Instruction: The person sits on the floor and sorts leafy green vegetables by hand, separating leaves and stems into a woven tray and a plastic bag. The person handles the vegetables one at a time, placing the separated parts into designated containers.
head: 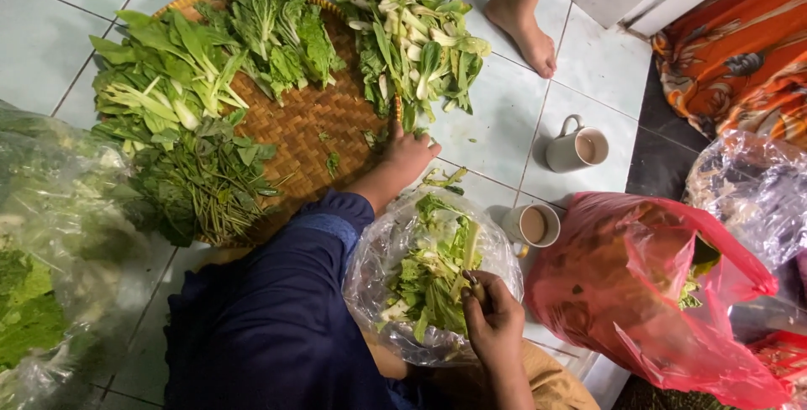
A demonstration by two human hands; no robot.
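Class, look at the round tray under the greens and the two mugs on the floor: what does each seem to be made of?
Round tray: woven bamboo or rattan, matte brown; the crisscross weave shows. Mugs: probably glazed ceramic, glossy white with thick rims.

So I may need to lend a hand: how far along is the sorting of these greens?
Done: several sorted piles lie on the woven tray. In hand: the left hand rests at the tray's edge, and the right hand holds a stem in the clear bag of greens. Left: that bag remains fairly full.
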